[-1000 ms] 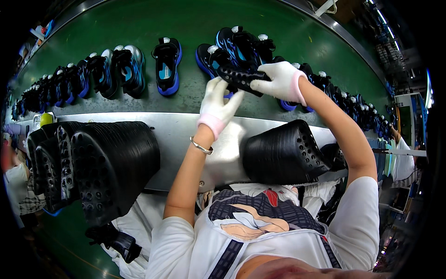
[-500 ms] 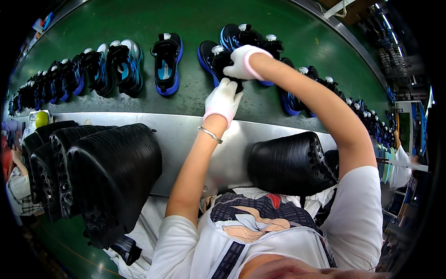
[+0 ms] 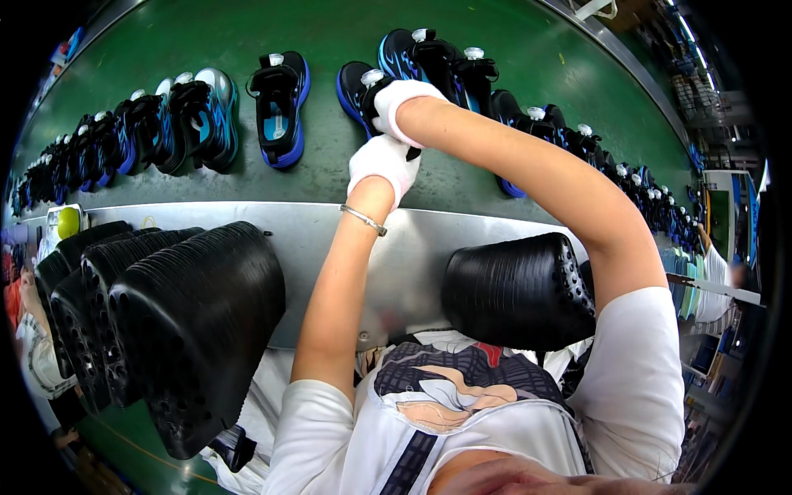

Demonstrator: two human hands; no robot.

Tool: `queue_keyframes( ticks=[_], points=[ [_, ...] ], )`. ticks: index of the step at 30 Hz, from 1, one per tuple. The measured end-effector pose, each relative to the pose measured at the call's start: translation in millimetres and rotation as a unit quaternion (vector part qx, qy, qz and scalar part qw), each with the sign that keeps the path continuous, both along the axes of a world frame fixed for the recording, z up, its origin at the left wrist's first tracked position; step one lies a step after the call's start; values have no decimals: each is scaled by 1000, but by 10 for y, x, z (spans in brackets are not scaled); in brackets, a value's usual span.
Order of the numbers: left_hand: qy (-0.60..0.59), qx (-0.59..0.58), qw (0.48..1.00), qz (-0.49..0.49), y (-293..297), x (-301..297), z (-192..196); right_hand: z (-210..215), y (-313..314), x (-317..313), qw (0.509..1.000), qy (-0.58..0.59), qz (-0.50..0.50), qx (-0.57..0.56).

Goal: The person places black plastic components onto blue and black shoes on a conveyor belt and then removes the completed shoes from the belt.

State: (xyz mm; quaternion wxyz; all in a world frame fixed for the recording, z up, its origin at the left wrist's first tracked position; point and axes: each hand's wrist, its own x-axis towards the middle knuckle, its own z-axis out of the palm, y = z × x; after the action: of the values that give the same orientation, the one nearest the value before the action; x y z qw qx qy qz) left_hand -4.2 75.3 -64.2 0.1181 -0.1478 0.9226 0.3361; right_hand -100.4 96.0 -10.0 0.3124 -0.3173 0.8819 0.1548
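Both my hands wear white gloves and reach out over a green conveyor belt (image 3: pixel 247 33). My left hand (image 3: pixel 383 163) grips the near end of a black and blue shoe (image 3: pixel 353 87) lying on the belt. My right hand (image 3: pixel 398 101) is curled over the same shoe from above, its fingertips hidden in the shoe's opening. A thin bracelet (image 3: pixel 363 219) sits on my left wrist. Whether anything is between my right fingers inside the shoe is hidden.
More black and blue shoes (image 3: pixel 279 107) line the belt to the left and right. A metal ledge (image 3: pixel 429 247) runs along the belt's near edge. Tall stacks of black soles stand at my left (image 3: pixel 198 330) and right (image 3: pixel 520 289). A person's sleeve (image 3: pixel 711 272) shows far right.
A second ago my hands held a flat black piece up above the belt. They have since moved forward and down onto the shoe, and the piece is no longer visible.
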Motion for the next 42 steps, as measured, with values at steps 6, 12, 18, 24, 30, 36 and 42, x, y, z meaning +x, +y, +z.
queue_keyframes(
  ticks=[6, 12, 18, 24, 30, 36, 42],
  points=[
    [-34, -40, 999, -7, 10, -14, 33, -13, -160, 71, 983, -40, -163, -73],
    [-1, -51, 999, -6, 11, -49, -70, -135, 4, -91, 997, -1, 13, -77],
    [43, -55, 998, -2, -14, -125, 15, 610, 646, -178, 987, 4, 64, -150],
    [78, -244, 965, 54, -434, 99, -11, 1332, 2050, 262, 946, 122, 14, -299],
    [190, -217, 957, 29, -27, -130, 463, 1052, 4268, 799, 801, 137, -396, -427],
    [157, -26, 978, 135, -56, -274, -52, 1147, 4806, 1646, 850, 231, -186, -435],
    [83, -93, 983, 135, -63, -753, -377, 919, 4793, 1870, 906, 220, -320, -168]
  ],
)
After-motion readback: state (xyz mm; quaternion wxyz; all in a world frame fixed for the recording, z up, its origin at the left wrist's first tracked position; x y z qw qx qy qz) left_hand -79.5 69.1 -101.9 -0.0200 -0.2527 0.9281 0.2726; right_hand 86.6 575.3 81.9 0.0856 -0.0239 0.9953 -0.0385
